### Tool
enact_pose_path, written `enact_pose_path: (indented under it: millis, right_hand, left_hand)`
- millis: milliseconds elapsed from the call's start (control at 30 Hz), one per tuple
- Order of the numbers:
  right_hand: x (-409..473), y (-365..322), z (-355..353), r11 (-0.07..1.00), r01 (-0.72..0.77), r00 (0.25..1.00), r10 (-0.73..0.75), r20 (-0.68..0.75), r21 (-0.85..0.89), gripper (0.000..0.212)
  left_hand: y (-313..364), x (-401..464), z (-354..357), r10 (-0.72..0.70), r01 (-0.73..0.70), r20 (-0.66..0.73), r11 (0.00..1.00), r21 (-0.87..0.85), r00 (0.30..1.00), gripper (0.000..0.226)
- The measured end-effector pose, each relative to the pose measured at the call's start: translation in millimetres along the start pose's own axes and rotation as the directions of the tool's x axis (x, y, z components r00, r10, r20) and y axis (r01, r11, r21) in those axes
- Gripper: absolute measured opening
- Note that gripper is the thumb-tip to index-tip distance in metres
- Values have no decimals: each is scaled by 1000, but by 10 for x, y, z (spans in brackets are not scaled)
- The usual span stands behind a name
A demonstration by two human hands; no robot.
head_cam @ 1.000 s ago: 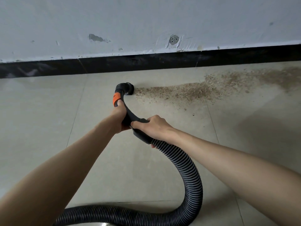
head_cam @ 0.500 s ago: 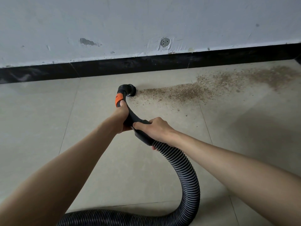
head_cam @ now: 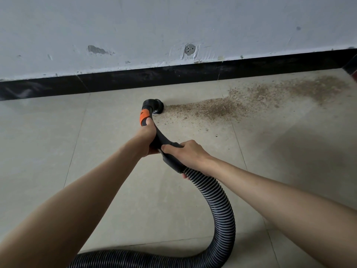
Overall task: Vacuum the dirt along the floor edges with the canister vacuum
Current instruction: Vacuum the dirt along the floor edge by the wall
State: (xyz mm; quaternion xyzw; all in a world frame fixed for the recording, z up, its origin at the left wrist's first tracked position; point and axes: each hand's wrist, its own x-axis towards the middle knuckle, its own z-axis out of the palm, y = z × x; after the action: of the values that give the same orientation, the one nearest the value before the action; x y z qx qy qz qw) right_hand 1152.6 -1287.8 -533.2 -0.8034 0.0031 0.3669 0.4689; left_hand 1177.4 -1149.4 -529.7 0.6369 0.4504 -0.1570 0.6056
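Black handle (head_cam: pixel 162 141) gripped by left hand (head_cam: pixel 145 137) and right hand (head_cam: pixel 188 153).

You see a black ribbed hose (head_cam: pixel 222 206) with grey between the ridges, a black handle (head_cam: pixel 162 140) with an orange band (head_cam: pixel 144 118), and a black nozzle (head_cam: pixel 154 106). Brown speckled dirt (head_cam: pixel 222 108) on beige floor tiles (head_cam: pixel 48 142). Far: black skirting (head_cam: pixel 116 80), pale grey-blue wall (head_cam: pixel 173 20).

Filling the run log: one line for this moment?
left hand grips handle | right hand grips hose cuff | nozzle at dirt trail | dirt remains
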Motion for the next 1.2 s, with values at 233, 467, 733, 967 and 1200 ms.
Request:
enact_pose_path:
  millis: [233, 467, 733, 967, 1200]
  right_hand:
    - [-14, 79, -70, 999, 5, 1000, -5, -14, 40, 45]
    - [-50, 136, -149, 998, 0, 1000, 1, -14, 58, 46]
    - [-111, 181, -231, 997, -7, 999, 10, -36, 82, 46]
    - [-145, 229, -326, 995, -11, 999, 16, -46, 99, 47]
    - [-146, 282, -413, 992, -18, 996, 28, -80, 126, 47]
  left_hand:
    - [8, -21, 113, 21, -21, 10, 1000, 21, 1000, 49]
    - [27, -44, 216, 20, -20, 4, 998, 65, 1000, 50]
    - [39, -47, 341, 29, -29, 8, 996, 88, 1000, 51]
    - [53, -59, 469, 30, -33, 36, 995, 95, 999, 50]
    - [76, -51, 580, 36, -42, 65, 995, 94, 997, 57]
